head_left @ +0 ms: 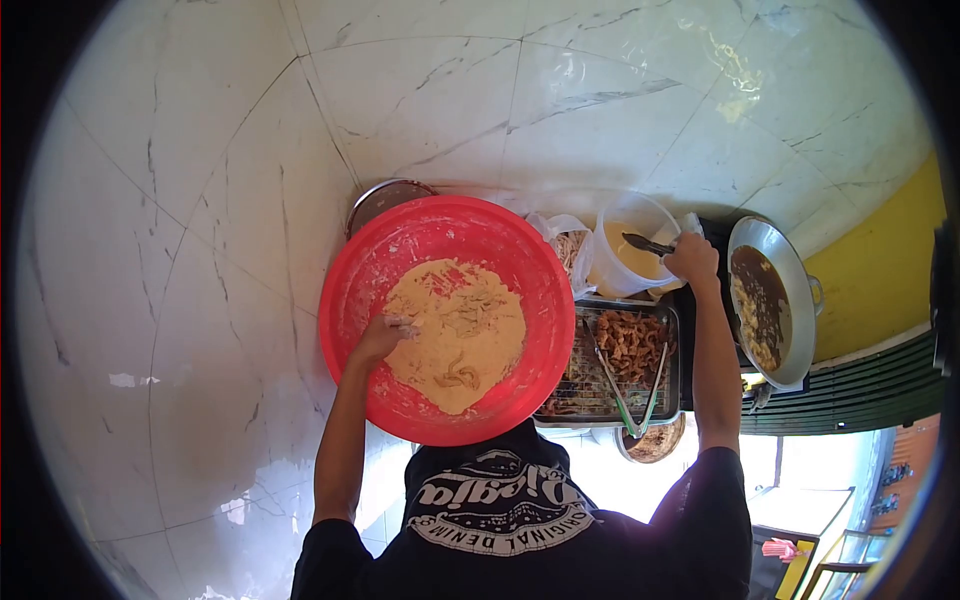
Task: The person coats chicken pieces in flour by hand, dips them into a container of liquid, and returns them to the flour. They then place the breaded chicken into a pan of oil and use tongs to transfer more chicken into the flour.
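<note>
My left hand [382, 338] is inside a big red basin [345, 310], over pale yellow flour [480, 330]. Its fingertips are dusted white and look stretched out, with nothing held in them. Curled strips [460, 376] coated in flour lie on the flour's near side. My right hand [692, 258] is closed around a black-ended utensil [648, 244], whose exact kind I cannot make out. The utensil's dark end hangs over a translucent white bucket [642, 205] holding pale yellow liquid [630, 258].
A metal tray [560, 402] with a wire rack bears brown fried pieces [630, 345] and metal tongs [622, 395]. Beside the bucket sits a plastic bag [568, 245] of pale strips. At right, a wok [797, 262] of dark oil contains frying pieces. A tiled wall [430, 100] stands behind.
</note>
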Tool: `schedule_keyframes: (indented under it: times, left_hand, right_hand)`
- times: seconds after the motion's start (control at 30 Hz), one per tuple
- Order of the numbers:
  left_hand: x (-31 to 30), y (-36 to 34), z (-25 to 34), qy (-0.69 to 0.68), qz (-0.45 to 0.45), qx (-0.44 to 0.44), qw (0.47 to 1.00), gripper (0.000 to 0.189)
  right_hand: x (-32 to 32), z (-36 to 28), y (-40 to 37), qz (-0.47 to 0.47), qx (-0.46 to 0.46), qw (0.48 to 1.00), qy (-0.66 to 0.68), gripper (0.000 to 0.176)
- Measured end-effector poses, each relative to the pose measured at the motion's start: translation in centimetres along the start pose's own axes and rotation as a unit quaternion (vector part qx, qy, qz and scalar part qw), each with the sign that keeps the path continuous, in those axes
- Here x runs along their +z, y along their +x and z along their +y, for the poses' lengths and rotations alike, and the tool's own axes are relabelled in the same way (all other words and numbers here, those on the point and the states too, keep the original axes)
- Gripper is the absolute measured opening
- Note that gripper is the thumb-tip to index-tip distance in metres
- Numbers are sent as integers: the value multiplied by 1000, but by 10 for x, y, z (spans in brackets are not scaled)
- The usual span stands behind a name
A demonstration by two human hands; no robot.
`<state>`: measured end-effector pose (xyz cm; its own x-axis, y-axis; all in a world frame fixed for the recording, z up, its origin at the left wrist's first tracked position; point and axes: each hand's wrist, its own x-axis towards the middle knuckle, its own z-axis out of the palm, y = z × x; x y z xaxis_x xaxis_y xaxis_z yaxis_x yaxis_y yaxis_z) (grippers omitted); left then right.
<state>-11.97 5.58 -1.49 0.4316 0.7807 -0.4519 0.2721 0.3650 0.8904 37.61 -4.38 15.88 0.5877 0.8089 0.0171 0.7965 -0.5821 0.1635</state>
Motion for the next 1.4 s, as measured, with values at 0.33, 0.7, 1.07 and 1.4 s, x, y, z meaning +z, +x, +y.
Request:
schedule_keyframes:
  times: [0.33, 0.7, 1.07, 1.4]
  left_hand:
    - [-6, -4, -10, 74, 3, 47, 996, 18]
    - [-6, 6, -19, 15, -1, 41, 999, 16]
    - [-1, 12, -28, 16, -36, 86, 996, 12]
    - [1, 9, -23, 1, -17, 95, 995, 13]
  right_hand:
    - [28, -10, 23, -67, -47, 995, -54, 28]
    - [-56, 11, -2, 71, -8, 997, -12, 32]
    - [-41, 6, -19, 17, -5, 1000, 10, 43]
    - [-33, 1, -25, -10, 24, 999, 41, 48]
